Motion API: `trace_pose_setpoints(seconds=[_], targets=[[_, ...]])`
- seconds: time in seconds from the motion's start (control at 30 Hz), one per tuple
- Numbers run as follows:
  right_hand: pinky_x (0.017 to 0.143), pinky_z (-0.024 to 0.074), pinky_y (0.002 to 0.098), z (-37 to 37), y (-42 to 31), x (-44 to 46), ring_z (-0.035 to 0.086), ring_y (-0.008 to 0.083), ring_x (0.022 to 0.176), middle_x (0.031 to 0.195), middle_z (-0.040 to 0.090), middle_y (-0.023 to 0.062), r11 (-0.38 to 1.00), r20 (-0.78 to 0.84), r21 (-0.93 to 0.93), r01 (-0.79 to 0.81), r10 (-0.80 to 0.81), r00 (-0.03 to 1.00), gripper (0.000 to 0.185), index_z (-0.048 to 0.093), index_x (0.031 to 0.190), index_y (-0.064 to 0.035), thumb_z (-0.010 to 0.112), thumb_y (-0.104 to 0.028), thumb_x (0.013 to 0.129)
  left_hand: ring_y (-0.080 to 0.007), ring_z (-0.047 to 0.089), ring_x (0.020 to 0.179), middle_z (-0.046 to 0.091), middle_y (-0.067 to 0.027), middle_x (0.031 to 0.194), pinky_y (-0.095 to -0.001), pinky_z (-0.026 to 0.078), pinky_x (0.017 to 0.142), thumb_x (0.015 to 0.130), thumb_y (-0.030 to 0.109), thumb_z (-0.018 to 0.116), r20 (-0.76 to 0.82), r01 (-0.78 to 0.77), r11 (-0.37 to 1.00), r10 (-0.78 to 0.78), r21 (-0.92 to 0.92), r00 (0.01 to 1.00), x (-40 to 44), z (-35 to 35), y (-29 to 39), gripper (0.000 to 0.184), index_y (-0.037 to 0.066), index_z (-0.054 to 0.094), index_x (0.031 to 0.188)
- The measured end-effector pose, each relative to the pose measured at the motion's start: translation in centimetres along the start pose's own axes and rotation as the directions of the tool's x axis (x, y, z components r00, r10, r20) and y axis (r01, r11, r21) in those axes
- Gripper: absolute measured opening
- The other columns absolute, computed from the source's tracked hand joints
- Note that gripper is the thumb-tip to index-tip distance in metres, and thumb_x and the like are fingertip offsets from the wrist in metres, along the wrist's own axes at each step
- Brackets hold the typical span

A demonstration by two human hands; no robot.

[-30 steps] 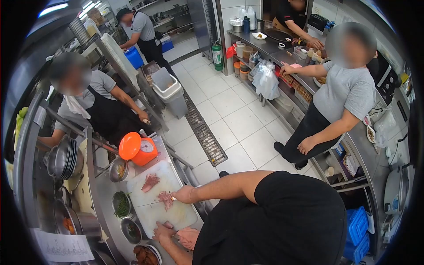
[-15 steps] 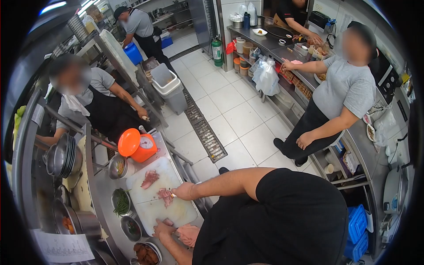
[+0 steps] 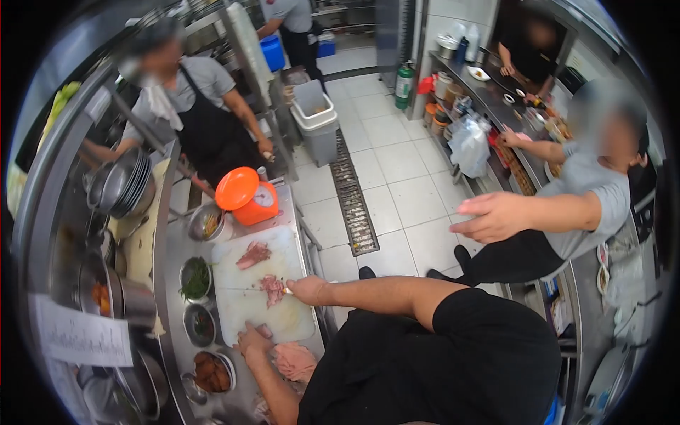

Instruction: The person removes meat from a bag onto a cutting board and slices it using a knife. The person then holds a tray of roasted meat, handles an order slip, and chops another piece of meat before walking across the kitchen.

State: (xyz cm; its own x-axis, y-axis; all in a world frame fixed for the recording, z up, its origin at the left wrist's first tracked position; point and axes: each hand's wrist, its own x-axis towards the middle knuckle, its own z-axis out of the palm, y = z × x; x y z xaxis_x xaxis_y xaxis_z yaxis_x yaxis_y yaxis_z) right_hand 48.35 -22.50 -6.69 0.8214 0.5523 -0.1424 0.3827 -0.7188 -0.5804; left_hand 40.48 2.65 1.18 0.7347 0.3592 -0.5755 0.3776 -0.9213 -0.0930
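My right hand (image 3: 307, 290) is wrapped round the pale handle of a knife (image 3: 287, 290). Its thin blade reaches left over the white cutting board (image 3: 234, 312), beside a heap of cut raw meat (image 3: 272, 289). Closer to the board's near corner, my left hand (image 3: 253, 340) has its fingers closed against a small piece of meat (image 3: 264, 331). Another portion of raw meat (image 3: 253, 255) lies farther up the board. A crumpled pink cloth (image 3: 295, 360) lies right beside my left wrist.
An orange scale (image 3: 255, 207) stands beyond the board. Bowls of green beans (image 3: 194, 278), greens (image 3: 200, 324) and browned meat (image 3: 212, 373) line its left side. One co-worker (image 3: 205, 106) stands across the counter; another (image 3: 567, 219) stretches an arm out on the right.
The view has shifted, so the board appears farther right and slightly lower. The co-worker on the right has raised an arm outward. My hands stay at nearly the same spots on the board.
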Motion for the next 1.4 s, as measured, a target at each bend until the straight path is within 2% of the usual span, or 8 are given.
trace_pose_setpoints(seconds=[0.3,0.4,0.63,0.8,0.9,0.93,1.03,1.4], targets=[[0.076,0.0566,0.0547,-0.4,-0.2,0.0,0.073,0.0449,0.085,0.09,0.073,0.0233,0.999,0.022,-0.041,0.017,-0.016,1.0,0.032,0.05,0.113,-0.0021,0.058,-0.031,0.102,-0.0387,0.034,0.153,0.041,-0.0273,0.16,-0.058,0.008,0.129,0.076,0.023,0.08,0.004,0.019,0.997,-0.019,-0.077,1.0,0.0,0.5,-0.6,0.106,0.014,0.024,0.166],[0.078,0.057,0.0547,-1.3,-0.6,-0.2,0.073,0.0444,0.088,0.094,0.074,0.0241,0.999,0.06,-0.039,0.013,-0.011,0.998,0.028,0.05,0.114,-0.0017,0.057,-0.026,0.101,-0.0386,0.033,0.154,0.039,-0.0273,0.161,-0.0575,0.007,0.129,0.078,0.024,0.08,-0.007,0.017,0.994,-0.018,-0.105,1.0,-0.5,0.5,-0.6,0.104,0.016,0.025,0.166],[0.074,0.0567,0.0556,-0.9,-0.3,0.5,0.073,0.0447,0.082,0.087,0.073,0.024,0.996,0.08,-0.086,-0.008,0.015,0.997,0.036,0.05,0.117,-0.0018,0.055,-0.034,0.104,-0.0385,0.034,0.153,0.038,-0.0268,0.162,-0.0585,0.007,0.129,0.078,0.029,0.082,-0.067,0.013,0.979,-0.027,-0.203,0.997,0.0,1.6,-1.7,0.105,0.017,0.027,0.166],[0.075,0.0583,0.0549,-1.7,-0.5,0.9,0.074,0.0428,0.086,0.092,0.074,0.0245,0.984,0.129,-0.175,-0.018,0.041,0.991,0.039,0.05,0.123,-0.0015,0.056,-0.035,0.103,-0.0364,0.034,0.154,0.041,-0.0238,0.161,-0.064,0.012,0.126,0.076,0.048,0.079,0.018,-0.044,0.962,0.051,-0.27,0.999,-0.4,0.0,-3.0,0.107,0.015,0.03,0.165],[0.078,0.0572,0.0566,-0.6,1.1,1.4,0.074,0.0428,0.089,0.096,0.074,0.0264,0.986,0.104,-0.166,0.006,0.011,0.995,0.046,0.051,0.129,-0.0018,0.057,-0.039,0.103,-0.0374,0.038,0.151,0.047,-0.0228,0.157,-0.0658,0.016,0.125,0.081,0.051,0.071,-0.246,-0.15,0.889,0.043,-0.434,0.968,-0.3,1.7,-3.2,0.095,0.011,0.038,0.161],[0.081,0.0546,0.0592,-1.6,0.5,1.6,0.071,0.0492,0.086,0.091,0.072,0.0316,0.991,0.143,-0.132,0.017,0.002,0.99,0.051,0.048,0.13,-0.0002,0.054,-0.044,0.104,-0.0364,0.039,0.15,0.049,-0.0229,0.156,-0.0642,0.016,0.125,0.083,0.049,0.071,-0.353,-0.166,0.891,0.007,-0.423,0.936,-0.1,2.3,-2.8,0.089,0.01,0.043,0.158],[0.081,0.0554,0.0568,-3.2,-0.8,2.4,0.071,0.0483,0.091,0.094,0.073,0.0288,0.977,0.151,-0.209,0.046,-0.014,0.988,0.039,0.053,0.117,-0.0008,0.06,-0.036,0.102,-0.0335,0.048,0.143,0.054,-0.0151,0.152,-0.0611,0.02,0.124,0.087,0.036,0.076,-0.485,-0.238,0.838,-0.036,-0.491,0.874,-1.0,2.5,-0.8,0.07,0.009,0.055,0.148],[0.077,0.0562,0.0563,-8.9,-3.9,0.8,0.072,0.0451,0.086,0.088,0.073,0.0248,0.931,0.251,-0.357,0.079,0.014,0.968,0.036,0.055,0.114,-0.0007,0.06,-0.034,0.103,-0.0328,0.064,0.118,0.068,-0.0133,0.122,-0.0496,0.042,0.108,0.092,0.028,0.072,-0.551,-0.32,0.825,0.012,-0.466,0.834,1.1,3.3,6.6,0.036,0.008,0.067,0.121]])
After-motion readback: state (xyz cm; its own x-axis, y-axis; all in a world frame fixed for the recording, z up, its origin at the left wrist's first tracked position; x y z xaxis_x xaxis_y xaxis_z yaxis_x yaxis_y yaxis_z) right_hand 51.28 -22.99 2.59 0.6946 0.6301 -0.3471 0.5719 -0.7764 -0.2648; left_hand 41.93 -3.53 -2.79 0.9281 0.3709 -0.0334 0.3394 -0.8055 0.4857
